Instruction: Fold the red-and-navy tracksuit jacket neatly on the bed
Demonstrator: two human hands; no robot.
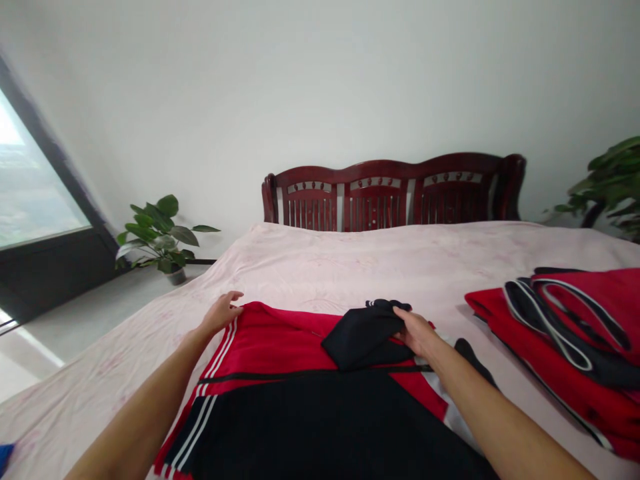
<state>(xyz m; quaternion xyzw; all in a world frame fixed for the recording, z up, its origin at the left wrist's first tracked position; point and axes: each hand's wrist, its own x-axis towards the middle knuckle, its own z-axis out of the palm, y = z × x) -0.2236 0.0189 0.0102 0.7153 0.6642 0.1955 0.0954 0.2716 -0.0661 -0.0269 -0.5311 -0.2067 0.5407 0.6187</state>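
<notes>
One red-and-black garment (300, 407), spread on the bed (380, 257) well in from its left edge; left hand (220, 313), half open, at a striped corner (231, 333), grip not clear; right hand (416, 331), fingers closed on a bunched black fold (367, 333), best laid straight and smoothed flat, without dragging the garment beneath.

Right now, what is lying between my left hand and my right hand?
The head view shows the red part of the garment between your left hand and right hand, with a dark cloth piece over it, held by the right hand.
</notes>
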